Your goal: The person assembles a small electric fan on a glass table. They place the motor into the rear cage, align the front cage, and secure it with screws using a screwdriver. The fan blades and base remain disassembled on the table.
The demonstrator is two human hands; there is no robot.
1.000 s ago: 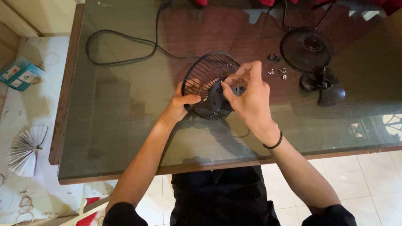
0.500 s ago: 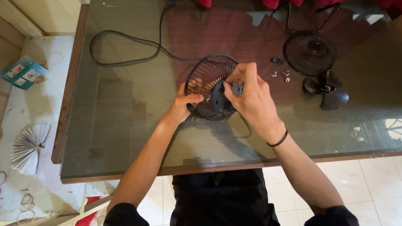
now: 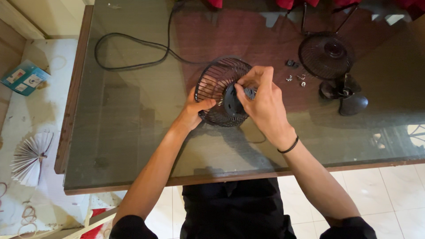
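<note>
A black wire fan guard (image 3: 215,82) with a dark motor housing (image 3: 231,102) at its middle is held tilted above the glass-topped table (image 3: 124,115). My left hand (image 3: 193,110) grips the guard's lower left rim, thumb across the wires. My right hand (image 3: 262,102) is closed around the housing, fingertips pinching a small part at its top. A black power cord (image 3: 133,42) runs from the fan to the table's far edge.
At the far right lie a second wire guard (image 3: 325,54), black fan blades (image 3: 347,95), and several small screws (image 3: 296,77). A wooden frame edges the table. On the floor at left sit a blue box (image 3: 22,77) and a folded paper fan (image 3: 28,157).
My right hand's fingers have shifted slightly on the housing, closing tighter around its top. The guard and my left hand stay almost where they were.
</note>
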